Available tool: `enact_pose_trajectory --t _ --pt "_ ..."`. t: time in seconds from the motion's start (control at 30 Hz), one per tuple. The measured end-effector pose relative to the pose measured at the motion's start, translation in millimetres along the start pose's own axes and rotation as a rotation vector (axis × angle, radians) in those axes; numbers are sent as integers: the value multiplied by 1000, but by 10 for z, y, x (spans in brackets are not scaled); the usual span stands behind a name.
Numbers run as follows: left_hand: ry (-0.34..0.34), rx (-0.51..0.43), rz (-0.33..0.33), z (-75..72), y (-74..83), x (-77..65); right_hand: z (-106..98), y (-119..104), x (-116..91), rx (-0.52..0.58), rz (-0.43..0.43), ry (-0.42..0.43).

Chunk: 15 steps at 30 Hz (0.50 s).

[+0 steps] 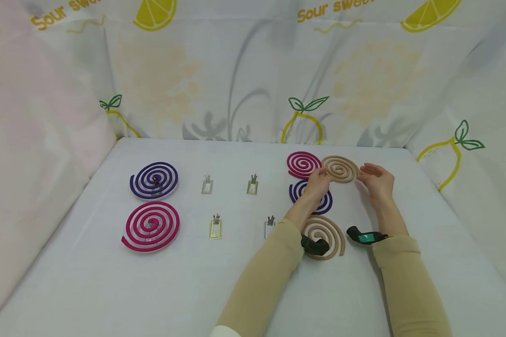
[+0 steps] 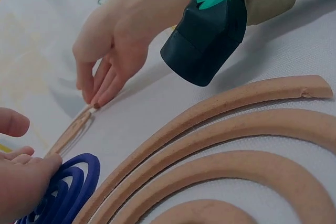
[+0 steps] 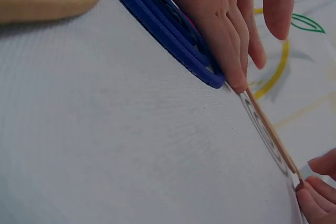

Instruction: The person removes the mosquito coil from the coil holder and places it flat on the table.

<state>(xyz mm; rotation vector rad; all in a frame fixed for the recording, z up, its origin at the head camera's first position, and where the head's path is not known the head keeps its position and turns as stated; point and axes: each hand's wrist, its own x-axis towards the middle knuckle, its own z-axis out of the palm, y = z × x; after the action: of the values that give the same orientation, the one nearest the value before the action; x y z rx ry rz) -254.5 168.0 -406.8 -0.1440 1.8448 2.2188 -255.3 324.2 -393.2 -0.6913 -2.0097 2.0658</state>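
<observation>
A tan spiral mosquito coil (image 1: 339, 169) is at the far right of the table. My left hand (image 1: 316, 185) pinches its left edge, and my right hand (image 1: 378, 184) holds its right edge with the fingertips. From the side, the right wrist view shows this tan coil (image 3: 270, 128) thin and flat between both hands, with a shadow under it. A magenta coil (image 1: 303, 164) lies beside it. Below the left hand a blue-purple coil (image 1: 293, 193) is partly covered. A second tan coil (image 1: 342, 241) lies nearer, partly hidden by the left wrist camera.
At left, a blue-purple coil (image 1: 154, 179) and a magenta coil (image 1: 152, 226) sit raised over small metal stands. Several such stands, like this gold one (image 1: 215, 228) and this silver one (image 1: 207, 186), stand mid-table. A lemon-print curtain (image 1: 253, 70) hangs behind the table.
</observation>
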Motion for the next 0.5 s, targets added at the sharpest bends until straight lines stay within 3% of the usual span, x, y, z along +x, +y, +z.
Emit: enact_pose_trajectory --t 0.3,0.5 --pt "23 13 36 27 33 9 41 -6 3 -143 -19 -1" --pt "50 20 53 66 20 3 46 35 -4 -179 -44 5"
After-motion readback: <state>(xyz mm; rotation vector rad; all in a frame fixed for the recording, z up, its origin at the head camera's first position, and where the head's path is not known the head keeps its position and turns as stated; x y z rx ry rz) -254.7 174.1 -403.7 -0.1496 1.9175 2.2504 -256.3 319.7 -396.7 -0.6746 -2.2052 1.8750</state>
